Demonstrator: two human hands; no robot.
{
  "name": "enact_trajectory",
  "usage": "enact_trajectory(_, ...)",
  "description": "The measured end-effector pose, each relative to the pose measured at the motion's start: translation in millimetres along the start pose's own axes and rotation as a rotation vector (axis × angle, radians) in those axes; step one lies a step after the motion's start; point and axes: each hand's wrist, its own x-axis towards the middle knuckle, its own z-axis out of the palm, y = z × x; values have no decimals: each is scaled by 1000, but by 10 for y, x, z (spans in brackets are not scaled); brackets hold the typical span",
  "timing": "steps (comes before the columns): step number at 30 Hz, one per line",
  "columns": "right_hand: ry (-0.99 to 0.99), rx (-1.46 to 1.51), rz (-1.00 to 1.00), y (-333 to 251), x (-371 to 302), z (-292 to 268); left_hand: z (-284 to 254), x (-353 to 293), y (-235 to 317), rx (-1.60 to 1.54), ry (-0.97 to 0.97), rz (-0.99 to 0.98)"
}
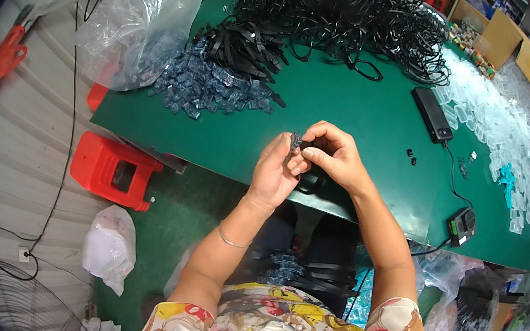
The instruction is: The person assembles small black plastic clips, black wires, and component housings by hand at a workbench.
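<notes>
Pinching, at centre: left hand (272, 174) on a dark clip (295, 141), right hand (340, 161) on a black strap (307, 146); joining appears unfinished, loose clips (211, 89) heaped upper left.

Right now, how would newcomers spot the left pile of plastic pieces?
Find the green table. On its left side, beside the clear plastic bag, the pile of pieces lies on the near side of the bunched black straps. Its bluish-grey tint sets it apart from both.

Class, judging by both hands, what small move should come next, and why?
Probably guide the black strap into the small dark clip: the left hand holds the clip, and the right hand pinches the strap close beside it.
</notes>
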Motion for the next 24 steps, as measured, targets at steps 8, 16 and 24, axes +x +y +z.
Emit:
enact_trajectory(8, -41, -187, -145, -257, -59, 380, 219, -327, 210, -21, -67, -3)
enact_trajectory(16, 111, -264, -171, -336, -435, 856, 389, -788, 411, 202, -36, 31)
enact_trajectory(24, 143, -212, -103, -317, -745, 1155, 372, -1142, 368, 30, 6, -50)
